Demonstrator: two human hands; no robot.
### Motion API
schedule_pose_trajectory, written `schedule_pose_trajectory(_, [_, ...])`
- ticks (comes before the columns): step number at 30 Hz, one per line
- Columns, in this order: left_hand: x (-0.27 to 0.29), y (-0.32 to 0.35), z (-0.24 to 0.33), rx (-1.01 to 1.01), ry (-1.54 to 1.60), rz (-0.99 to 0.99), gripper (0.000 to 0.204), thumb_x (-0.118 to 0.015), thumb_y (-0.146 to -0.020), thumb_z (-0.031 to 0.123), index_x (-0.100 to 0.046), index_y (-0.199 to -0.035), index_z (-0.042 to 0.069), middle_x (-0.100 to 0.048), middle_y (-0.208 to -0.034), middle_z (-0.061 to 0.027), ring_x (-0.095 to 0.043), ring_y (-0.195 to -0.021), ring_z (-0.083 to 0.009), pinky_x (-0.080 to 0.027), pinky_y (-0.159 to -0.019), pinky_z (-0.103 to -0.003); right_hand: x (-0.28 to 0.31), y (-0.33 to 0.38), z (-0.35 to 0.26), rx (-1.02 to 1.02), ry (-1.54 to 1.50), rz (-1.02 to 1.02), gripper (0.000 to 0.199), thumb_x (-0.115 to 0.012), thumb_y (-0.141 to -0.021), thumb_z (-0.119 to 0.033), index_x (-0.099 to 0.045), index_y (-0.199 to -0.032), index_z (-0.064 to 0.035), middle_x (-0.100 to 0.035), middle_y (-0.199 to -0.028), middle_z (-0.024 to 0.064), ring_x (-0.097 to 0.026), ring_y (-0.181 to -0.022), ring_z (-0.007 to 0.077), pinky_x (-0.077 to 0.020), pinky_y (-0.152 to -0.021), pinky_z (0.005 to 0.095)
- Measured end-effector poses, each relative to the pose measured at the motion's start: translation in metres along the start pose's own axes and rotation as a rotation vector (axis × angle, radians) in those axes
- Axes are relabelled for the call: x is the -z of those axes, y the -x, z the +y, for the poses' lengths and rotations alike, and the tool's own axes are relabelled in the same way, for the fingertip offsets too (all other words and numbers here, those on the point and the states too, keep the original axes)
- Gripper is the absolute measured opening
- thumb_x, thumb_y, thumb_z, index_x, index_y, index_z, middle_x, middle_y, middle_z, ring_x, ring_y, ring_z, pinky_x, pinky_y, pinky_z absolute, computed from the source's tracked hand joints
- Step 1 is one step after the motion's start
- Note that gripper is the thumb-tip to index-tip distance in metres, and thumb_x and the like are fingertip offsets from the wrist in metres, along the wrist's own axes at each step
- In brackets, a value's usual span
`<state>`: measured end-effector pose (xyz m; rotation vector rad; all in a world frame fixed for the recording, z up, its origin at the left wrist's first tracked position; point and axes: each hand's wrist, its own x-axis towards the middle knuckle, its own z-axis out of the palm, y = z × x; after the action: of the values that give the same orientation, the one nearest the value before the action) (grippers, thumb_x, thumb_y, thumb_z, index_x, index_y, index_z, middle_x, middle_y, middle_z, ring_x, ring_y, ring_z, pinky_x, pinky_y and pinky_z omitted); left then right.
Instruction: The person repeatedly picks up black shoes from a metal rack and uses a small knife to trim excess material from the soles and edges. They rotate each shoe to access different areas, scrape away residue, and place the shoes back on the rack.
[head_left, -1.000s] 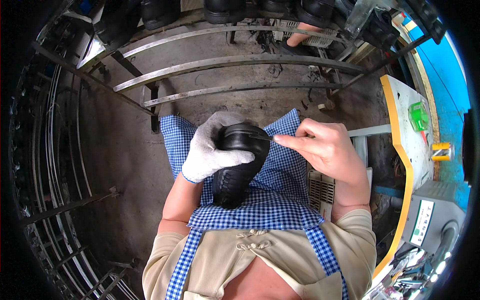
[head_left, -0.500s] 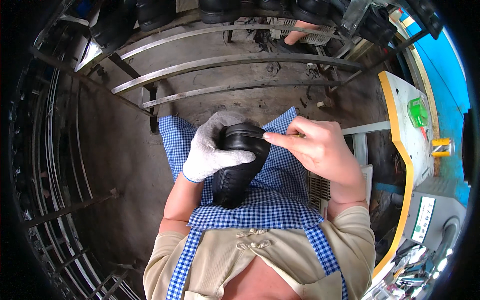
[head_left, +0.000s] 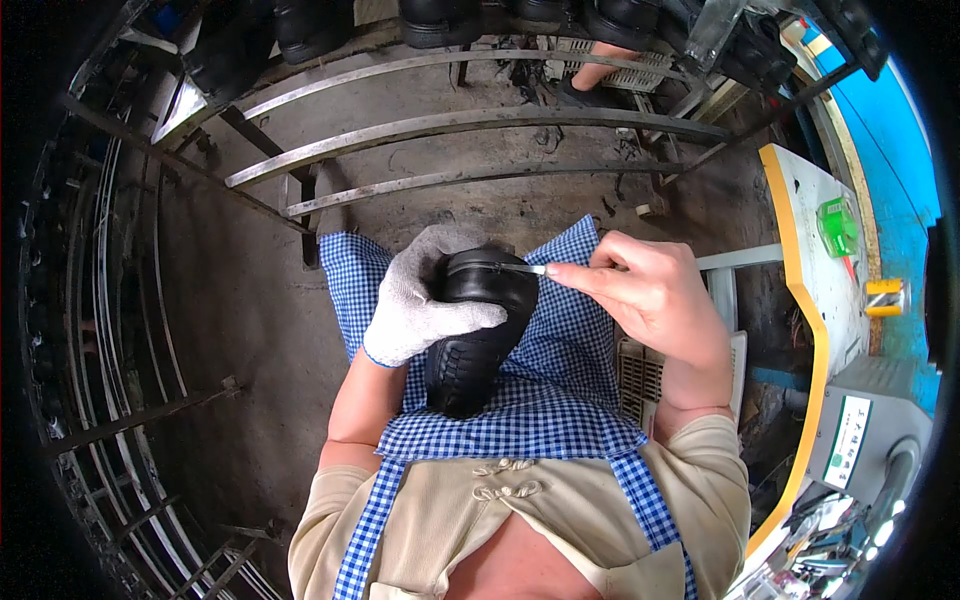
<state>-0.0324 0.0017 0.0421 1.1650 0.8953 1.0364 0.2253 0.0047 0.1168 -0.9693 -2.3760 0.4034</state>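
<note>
Gloved left hand (head_left: 420,300) gripped a black shoe (head_left: 500,330) near the centre of the frame.
Its thumb lay across the shoe, whose rounded end was just right of the palm and whose ridged part reached down over the blue checked apron (head_left: 565,350). Right of centre, the bare right hand (head_left: 650,290) pinched a thin tool (head_left: 527,268) in its fingertips; the tool's tip lay at the rounded end.

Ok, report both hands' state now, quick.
Left hand: gloved, holding the black shoe.
Right hand: bare, closed on a thin metal tool, its tip at the shoe.
</note>
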Motion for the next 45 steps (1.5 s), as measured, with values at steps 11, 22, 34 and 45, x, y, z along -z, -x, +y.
schedule_pose_trajectory(11, [-0.004, -0.003, 0.001, -0.007, -0.036, -0.008, 0.067, -0.095, -0.058, 0.021, -0.062, -0.113, 0.002, -0.068, -0.107, -0.0075, -0.064, -0.099, -0.0183, -0.051, -0.092, -0.033, -0.01, -0.003, 0.004, 0.0, -0.019, 0.023, 0.032, -0.074, -0.077, -0.003, -0.076, -0.107, -0.0155, -0.057, -0.071, 0.0068, -0.055, -0.054, 0.0193, -0.0417, -0.047, 0.0319])
schedule_pose_trajectory(22, [-0.003, -0.008, -0.006, 0.023, 0.002, 0.013, 0.069, -0.095, -0.058, 0.02, -0.061, -0.115, 0.002, -0.068, -0.107, -0.0089, -0.064, -0.099, -0.0194, -0.051, -0.092, -0.033, -0.001, 0.002, 0.006, -0.01, -0.013, 0.009, 0.03, -0.073, -0.079, -0.004, -0.076, -0.106, -0.0156, -0.057, -0.071, 0.0066, -0.054, -0.053, 0.0191, -0.0415, -0.047, 0.0318])
schedule_pose_trajectory(34, [0.003, -0.01, 0.001, -0.004, -0.058, 0.016, 0.066, -0.093, -0.063, 0.02, -0.06, -0.117, 0.001, -0.065, -0.113, -0.0099, -0.062, -0.105, -0.0196, -0.049, -0.096, -0.034, -0.015, 0.022, 0.07, -0.278, -0.377, 0.196, 0.034, -0.069, -0.089, -0.006, -0.069, -0.122, -0.0095, -0.064, -0.084, 0.0049, -0.058, -0.074, 0.0112, -0.0473, -0.064, 0.0245])
schedule_pose_trajectory(45, [0.122, -0.073, -0.053, 0.01, 0.468, 0.44, 0.051, -0.076, -0.085, 0.031, -0.06, -0.124, 0.003, -0.067, -0.112, -0.0083, -0.064, -0.097, -0.0218, -0.055, -0.088, -0.036, -0.087, 0.074, 0.291, -1.16, -1.032, 0.73, 0.039, -0.056, -0.099, -0.044, -0.052, -0.075, -0.0131, -0.053, -0.069, -0.0016, -0.04, -0.048, 0.0069, -0.024, -0.039, 0.0227])
